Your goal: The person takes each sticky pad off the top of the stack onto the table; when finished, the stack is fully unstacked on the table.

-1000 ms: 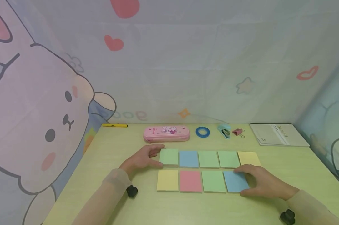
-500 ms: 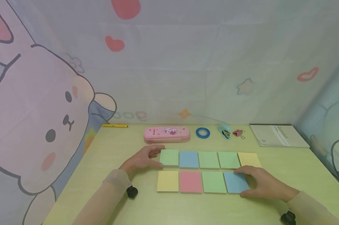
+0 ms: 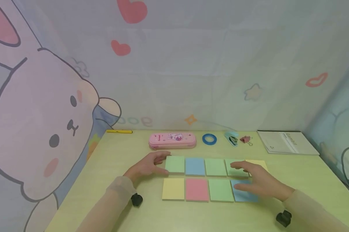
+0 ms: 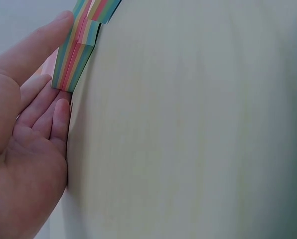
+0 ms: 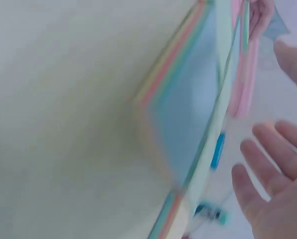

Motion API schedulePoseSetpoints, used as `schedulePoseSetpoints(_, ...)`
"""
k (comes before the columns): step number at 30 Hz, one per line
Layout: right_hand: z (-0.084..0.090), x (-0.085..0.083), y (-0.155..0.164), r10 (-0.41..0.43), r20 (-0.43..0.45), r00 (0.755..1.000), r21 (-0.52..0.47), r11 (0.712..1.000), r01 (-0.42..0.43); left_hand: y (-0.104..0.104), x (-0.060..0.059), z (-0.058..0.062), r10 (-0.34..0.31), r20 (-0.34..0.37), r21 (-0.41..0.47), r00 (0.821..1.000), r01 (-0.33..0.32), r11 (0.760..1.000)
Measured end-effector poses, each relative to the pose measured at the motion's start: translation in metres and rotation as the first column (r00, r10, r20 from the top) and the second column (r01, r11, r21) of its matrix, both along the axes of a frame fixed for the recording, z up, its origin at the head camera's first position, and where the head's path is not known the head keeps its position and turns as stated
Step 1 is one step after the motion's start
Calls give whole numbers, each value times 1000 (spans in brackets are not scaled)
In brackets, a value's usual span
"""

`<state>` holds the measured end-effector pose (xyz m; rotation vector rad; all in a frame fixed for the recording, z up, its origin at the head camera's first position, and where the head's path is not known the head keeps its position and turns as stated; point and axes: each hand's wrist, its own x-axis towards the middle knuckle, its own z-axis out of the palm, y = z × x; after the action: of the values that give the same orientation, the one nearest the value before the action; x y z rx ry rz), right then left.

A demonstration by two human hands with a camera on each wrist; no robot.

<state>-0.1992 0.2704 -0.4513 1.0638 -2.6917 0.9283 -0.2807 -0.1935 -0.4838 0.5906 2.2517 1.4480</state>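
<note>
Square sticky note pads lie flat in two rows on the table. My left hand (image 3: pixel 148 164) holds the left corners of the back row's end green sticky note pad (image 3: pixel 175 164) between thumb and fingers. In the left wrist view, the striped side of that sticky note pad (image 4: pixel 71 67) sits between them. My right hand (image 3: pixel 258 180) hovers with spread fingers over the right end of the rows, holding nothing. It partly covers the blue sticky note pad (image 3: pixel 245 195) and the yellow one (image 3: pixel 259 163) behind. The right wrist view shows the blue sticky note pad (image 5: pixel 188 114) apart from the fingers.
Along the table's back edge lie a yellow pen (image 3: pixel 119 131), a pink pencil case (image 3: pixel 172 140), blue tape (image 3: pixel 203 139), a light blue stapler (image 3: pixel 231 139), a pink binder clip (image 3: pixel 245 139) and a notebook (image 3: pixel 288 142). A printed cloth hangs behind.
My right hand has let go of the front row's blue sticky note pad, then risen and shifted left above it. The left hand stays at the green sticky note pad.
</note>
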Motion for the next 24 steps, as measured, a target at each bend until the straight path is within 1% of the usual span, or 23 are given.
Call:
schedulePoseSetpoints(4,7,-19,-37,-8,52,999,29,1000,7,0,0,-2,-3,1,10,1000,3,1000)
schedulePoseSetpoints(6,10,-29,-58,1,76,997,49,999,-5,0,-1,-2,-5,0,19,1000,5,1000)
schedulePoseSetpoints(9,13,-42,-93,26,128,991,75,997,-36,0,-1,-3,-7,-1,29,1000,7,1000)
schedulePoseSetpoints(12,12,-52,-125,47,176,983,99,993,-65,0,-2,-3,-6,4,33,1000,6,999)
schedulePoseSetpoints(14,11,-57,-143,58,183,981,129,988,-82,1,-2,-4,-5,6,34,1000,5,999)
schedulePoseSetpoints(19,11,-67,-174,84,183,980,178,977,-117,0,-2,-3,-6,2,39,1000,6,999)
schedulePoseSetpoints(24,6,-76,-189,59,221,974,211,972,-107,0,-1,0,-2,6,41,1000,2,999)
